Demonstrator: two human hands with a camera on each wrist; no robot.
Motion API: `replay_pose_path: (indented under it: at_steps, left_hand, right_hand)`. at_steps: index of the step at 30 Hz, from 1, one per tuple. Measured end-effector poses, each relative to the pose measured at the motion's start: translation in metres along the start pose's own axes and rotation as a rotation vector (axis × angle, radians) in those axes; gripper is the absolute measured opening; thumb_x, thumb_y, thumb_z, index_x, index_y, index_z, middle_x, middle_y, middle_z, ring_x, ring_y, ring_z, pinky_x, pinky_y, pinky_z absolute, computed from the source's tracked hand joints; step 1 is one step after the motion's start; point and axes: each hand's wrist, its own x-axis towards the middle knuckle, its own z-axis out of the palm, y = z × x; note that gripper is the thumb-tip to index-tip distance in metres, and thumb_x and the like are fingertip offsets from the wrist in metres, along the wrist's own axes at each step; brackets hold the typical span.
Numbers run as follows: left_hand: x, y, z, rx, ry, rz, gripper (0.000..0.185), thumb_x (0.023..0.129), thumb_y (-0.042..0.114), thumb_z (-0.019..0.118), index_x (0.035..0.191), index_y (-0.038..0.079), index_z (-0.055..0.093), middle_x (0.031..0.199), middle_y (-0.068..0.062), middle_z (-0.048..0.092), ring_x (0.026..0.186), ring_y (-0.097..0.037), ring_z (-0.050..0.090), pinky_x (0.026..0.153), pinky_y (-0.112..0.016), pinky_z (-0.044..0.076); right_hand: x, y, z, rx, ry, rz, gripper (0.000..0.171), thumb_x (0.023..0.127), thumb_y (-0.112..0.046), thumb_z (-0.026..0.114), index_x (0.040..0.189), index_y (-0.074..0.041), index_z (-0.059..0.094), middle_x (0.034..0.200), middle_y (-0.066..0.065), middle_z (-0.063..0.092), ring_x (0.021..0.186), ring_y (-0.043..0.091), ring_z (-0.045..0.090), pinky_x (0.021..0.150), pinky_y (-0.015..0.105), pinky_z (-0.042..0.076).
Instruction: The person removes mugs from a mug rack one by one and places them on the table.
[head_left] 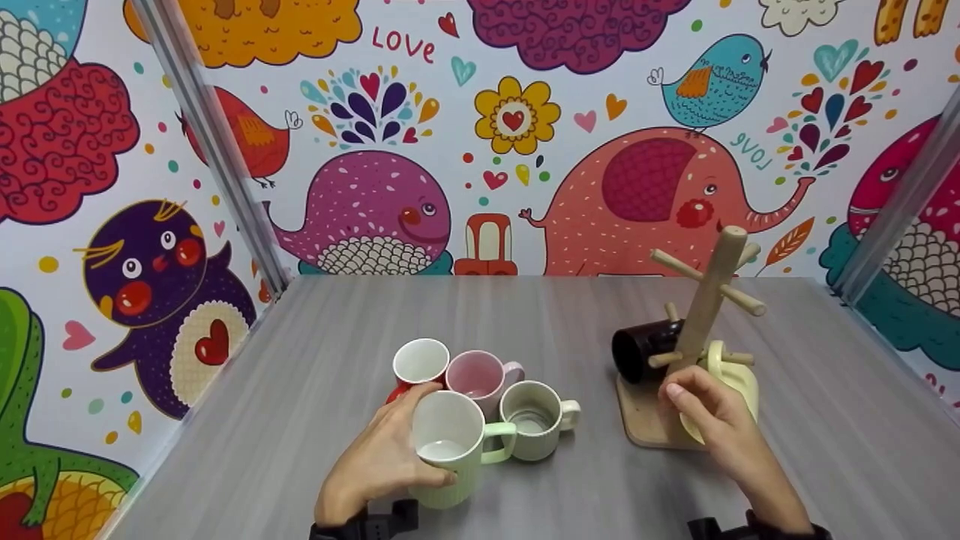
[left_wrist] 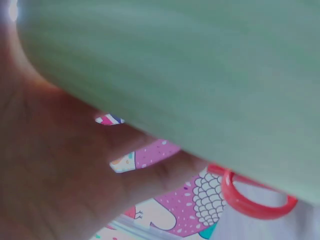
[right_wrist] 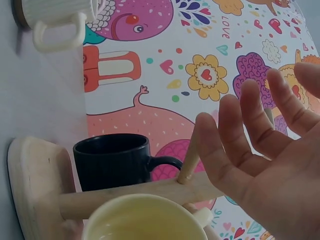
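We read "LOVE" in red on the wallpaper [head_left: 480, 135], top left-centre, betw. the orange & purple clouds. A 2nd "LOVE", teal & tilted, sits by the elephant, under the blue bird. Rt wrist view shows "LOVE" too, upside down. No other text, nos. or brands legible.

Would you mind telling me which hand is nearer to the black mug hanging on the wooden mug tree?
Right. The right hand is open beside the yellow mug, just below the black mug. The left hand grips the green mug, well off to the side.
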Motion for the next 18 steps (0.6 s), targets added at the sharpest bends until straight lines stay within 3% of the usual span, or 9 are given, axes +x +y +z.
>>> replay_pose_path:
  at_steps: [18]
  left_hand:
    - [-0.0028, -0.0104, -0.0022, 0.038, 0.015, -0.025, 0.086, 0.043, 0.019, 0.085, 0.119, 0.008, 0.046, 0.100, -0.003, 0.055, 0.089, -0.022, 0.054, 0.074, -0.038, 0.044]
  right_hand:
    - [0.0008, -0.0026, 0.0014, -0.147, 0.020, 0.084, 0.010, 0.090, 0.002, 0.050, 0.082, 0.002, 0.056, 0.077, 0.009, 0.057, 0.072, 0.015, 0.055, 0.063, 0.024, 0.045]
